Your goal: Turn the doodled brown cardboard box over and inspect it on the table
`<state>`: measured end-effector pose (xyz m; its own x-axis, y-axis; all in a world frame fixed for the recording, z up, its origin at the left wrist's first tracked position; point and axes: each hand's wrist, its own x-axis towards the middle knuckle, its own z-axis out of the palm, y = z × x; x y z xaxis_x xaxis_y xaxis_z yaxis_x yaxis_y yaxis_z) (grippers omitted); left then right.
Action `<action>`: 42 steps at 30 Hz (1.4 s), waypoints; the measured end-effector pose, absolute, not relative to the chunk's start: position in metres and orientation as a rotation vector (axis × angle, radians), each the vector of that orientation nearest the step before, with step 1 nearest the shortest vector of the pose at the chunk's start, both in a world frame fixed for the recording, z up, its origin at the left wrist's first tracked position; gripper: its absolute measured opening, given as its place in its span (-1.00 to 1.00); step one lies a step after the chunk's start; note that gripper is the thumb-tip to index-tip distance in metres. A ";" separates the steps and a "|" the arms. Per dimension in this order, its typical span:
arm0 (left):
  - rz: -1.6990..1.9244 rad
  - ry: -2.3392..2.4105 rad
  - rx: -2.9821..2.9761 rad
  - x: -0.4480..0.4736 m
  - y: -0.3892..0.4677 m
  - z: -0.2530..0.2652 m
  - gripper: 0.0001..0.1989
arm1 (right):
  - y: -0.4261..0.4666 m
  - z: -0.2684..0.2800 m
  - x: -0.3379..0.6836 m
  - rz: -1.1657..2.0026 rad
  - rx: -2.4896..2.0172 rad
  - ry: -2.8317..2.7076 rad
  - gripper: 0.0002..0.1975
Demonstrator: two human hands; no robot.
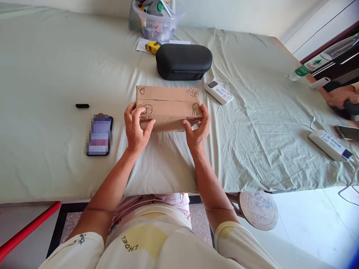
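A brown cardboard box [169, 101] with black scribbles at its corners is between my two hands on the cloth-covered table [56, 67]. My left hand [137, 129] grips the box's left end, fingers on the top edge and thumb at the near face. At the right end, my right hand [198, 130] holds it the same way, with some fingers hidden behind the corner. The box's top flaps meet along a seam. Just beyond it lies a black zippered case [184, 61]. A white device with a grey end [219, 92] rests right of the box.
Left of my hands are a phone [99, 136] and a small black stick-like item [82, 106]. A yellow tape measure [153, 47] and a plastic basket [159, 26] stand behind. Rightward are a bottle [316, 63], a power bank-like block [329, 145] and another person's hand [343, 98].
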<state>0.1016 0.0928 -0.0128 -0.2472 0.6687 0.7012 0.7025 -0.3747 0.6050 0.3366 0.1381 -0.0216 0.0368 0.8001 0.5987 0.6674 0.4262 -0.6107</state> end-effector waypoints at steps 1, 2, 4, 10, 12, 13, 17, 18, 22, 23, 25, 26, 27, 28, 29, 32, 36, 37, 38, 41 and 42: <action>-1.735 -1.748 -1.894 0.104 0.094 -0.013 -0.46 | 0.137 -0.024 0.332 0.138 -1.304 -1.674 -0.10; -1.738 -1.755 -1.882 0.107 0.094 -0.014 -0.43 | 0.136 -0.026 0.329 0.107 -1.319 -1.663 -0.06; -1.755 -1.755 -1.854 0.110 0.095 -0.015 -0.42 | 0.133 -0.028 0.323 0.062 -1.350 -1.642 0.00; -1.828 -1.693 -1.763 0.116 0.091 -0.011 -0.55 | 0.126 -0.025 0.318 0.078 -1.352 -1.596 -0.03; -1.798 -1.712 -1.741 0.117 0.090 -0.010 -0.52 | 0.126 -0.022 0.318 0.061 -1.352 -1.588 -0.04; -1.779 -1.731 -1.734 0.118 0.090 -0.010 -0.50 | 0.126 -0.021 0.318 0.049 -1.355 -1.591 -0.06; -1.765 -1.788 -1.756 0.116 0.093 -0.012 -0.50 | 0.130 -0.017 0.321 0.053 -1.366 -1.608 -0.26; -1.774 -1.784 -1.764 0.114 0.094 -0.013 -0.52 | 0.131 -0.016 0.322 0.074 -1.367 -1.605 -0.31; -1.797 -1.725 -1.772 0.110 0.095 -0.014 -0.57 | 0.132 -0.013 0.325 0.209 -1.353 -1.559 -0.39; -1.796 -1.719 -1.776 0.110 0.095 -0.013 -0.57 | 0.132 -0.013 0.325 0.238 -1.345 -1.547 -0.39; -1.780 -1.728 -1.776 0.112 0.094 -0.012 -0.56 | 0.131 -0.013 0.323 0.266 -1.336 -1.535 -0.35; -1.766 -1.742 -1.768 0.114 0.094 -0.011 -0.54 | 0.131 -0.013 0.321 0.263 -1.337 -1.535 -0.31; -1.752 -1.758 -1.755 0.117 0.094 -0.011 -0.51 | 0.130 -0.014 0.320 0.249 -1.341 -1.537 -0.26; -1.740 -1.774 -1.737 0.119 0.094 -0.011 -0.45 | 0.129 -0.015 0.318 0.226 -1.347 -1.540 -0.20; -1.731 -1.791 -1.717 0.122 0.094 -0.011 -0.40 | 0.128 -0.016 0.316 0.196 -1.355 -1.546 -0.14; -1.725 -1.817 -1.686 0.126 0.095 -0.012 -0.33 | 0.127 -0.018 0.313 0.122 -1.385 -1.562 -0.09; -1.725 -1.811 -1.705 0.122 0.096 -0.014 -0.42 | 0.134 -0.022 0.325 0.174 -1.317 -1.552 -0.27; -1.726 -1.805 -1.716 0.119 0.096 -0.015 -0.43 | 0.139 -0.024 0.331 0.178 -1.299 -1.544 -0.33; -1.731 -1.797 -1.730 0.116 0.096 -0.016 -0.44 | 0.144 -0.026 0.339 0.155 -1.296 -1.529 -0.36; -1.786 -1.755 -1.808 0.108 0.095 -0.017 -0.47 | 0.159 -0.037 0.364 0.055 -1.449 -1.559 -0.45; -1.807 -1.738 -1.834 0.106 0.095 -0.017 -0.49 | 0.164 -0.042 0.372 0.048 -1.533 -1.568 -0.49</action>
